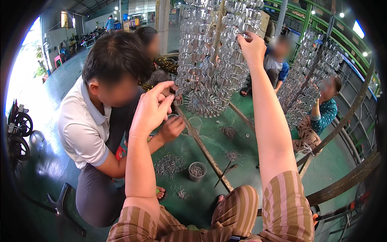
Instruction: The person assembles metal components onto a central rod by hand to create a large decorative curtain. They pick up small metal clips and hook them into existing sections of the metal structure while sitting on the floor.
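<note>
A tall cluster of shiny curved metal pieces [205,52] hangs in linked vertical strands in front of me. My right hand [254,47] is raised to its upper right side, thumb and forefinger pinched at one of the small metal pieces. Lower down, my left hand [154,105] is by the cluster's left edge, its fingers bent and the thumb and forefinger pointing toward the strands. Whatever lies inside those fingers is too small or hidden to make out. Just below it, a co-worker's hand [172,128] is held near a clear cup [194,126].
On the green floor are a tub of small metal hooks [197,172] and loose piles of hooks [170,165]. A wooden bar [205,150] runs beneath the cluster. A co-worker in a white shirt [82,125] squats close on my left. Another hanging cluster [308,72] is at the right, with more people nearby.
</note>
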`<state>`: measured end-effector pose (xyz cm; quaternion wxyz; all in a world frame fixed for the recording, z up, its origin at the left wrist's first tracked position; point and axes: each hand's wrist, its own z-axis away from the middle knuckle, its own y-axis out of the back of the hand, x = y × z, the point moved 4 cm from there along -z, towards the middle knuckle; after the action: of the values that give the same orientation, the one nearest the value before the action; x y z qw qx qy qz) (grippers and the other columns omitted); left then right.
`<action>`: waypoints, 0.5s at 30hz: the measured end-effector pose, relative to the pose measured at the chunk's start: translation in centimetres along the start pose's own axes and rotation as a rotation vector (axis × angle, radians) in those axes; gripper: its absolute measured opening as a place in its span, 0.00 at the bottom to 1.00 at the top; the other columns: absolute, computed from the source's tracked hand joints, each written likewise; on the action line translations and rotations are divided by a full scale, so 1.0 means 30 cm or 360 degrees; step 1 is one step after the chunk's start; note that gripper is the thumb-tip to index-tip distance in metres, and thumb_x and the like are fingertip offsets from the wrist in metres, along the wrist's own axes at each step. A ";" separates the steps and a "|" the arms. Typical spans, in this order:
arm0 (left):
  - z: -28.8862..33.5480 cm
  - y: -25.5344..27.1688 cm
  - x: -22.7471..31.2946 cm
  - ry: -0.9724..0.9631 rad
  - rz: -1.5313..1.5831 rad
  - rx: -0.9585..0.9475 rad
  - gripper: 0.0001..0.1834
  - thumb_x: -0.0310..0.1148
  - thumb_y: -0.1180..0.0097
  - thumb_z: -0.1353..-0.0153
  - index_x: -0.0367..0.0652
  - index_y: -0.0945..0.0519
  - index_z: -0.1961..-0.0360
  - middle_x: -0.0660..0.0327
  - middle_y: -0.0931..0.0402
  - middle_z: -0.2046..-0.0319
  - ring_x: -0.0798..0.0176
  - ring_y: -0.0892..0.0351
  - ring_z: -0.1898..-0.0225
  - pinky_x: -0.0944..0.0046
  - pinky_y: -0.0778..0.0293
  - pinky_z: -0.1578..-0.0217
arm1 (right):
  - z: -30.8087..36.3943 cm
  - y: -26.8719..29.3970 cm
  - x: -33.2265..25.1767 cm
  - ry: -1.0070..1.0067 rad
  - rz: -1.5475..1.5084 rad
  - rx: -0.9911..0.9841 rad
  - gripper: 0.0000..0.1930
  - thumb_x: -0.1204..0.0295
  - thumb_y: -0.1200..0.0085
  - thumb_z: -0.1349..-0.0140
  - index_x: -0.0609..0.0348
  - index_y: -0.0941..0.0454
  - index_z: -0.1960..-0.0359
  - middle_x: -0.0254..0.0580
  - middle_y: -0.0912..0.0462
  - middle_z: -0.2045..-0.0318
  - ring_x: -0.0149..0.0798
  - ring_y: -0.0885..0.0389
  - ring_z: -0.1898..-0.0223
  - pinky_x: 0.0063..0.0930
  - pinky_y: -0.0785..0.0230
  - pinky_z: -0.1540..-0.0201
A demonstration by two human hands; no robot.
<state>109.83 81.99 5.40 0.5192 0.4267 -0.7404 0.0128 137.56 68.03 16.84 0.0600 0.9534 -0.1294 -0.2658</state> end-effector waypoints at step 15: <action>-0.014 -0.032 -0.040 -0.0003 0.0043 -0.0003 0.19 0.23 0.51 0.46 0.37 0.29 0.50 0.57 0.26 0.85 0.70 0.29 0.87 0.69 0.33 0.81 | 0.053 -0.057 -0.054 0.0437 0.0283 0.0177 0.15 0.63 0.41 0.57 0.59 0.21 0.69 0.46 0.22 0.72 0.48 0.22 0.69 0.40 0.30 0.64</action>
<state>110.88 82.32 4.24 0.5186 0.4161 -0.7467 0.0186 135.75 70.06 15.96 0.0477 0.9674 -0.2182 -0.1190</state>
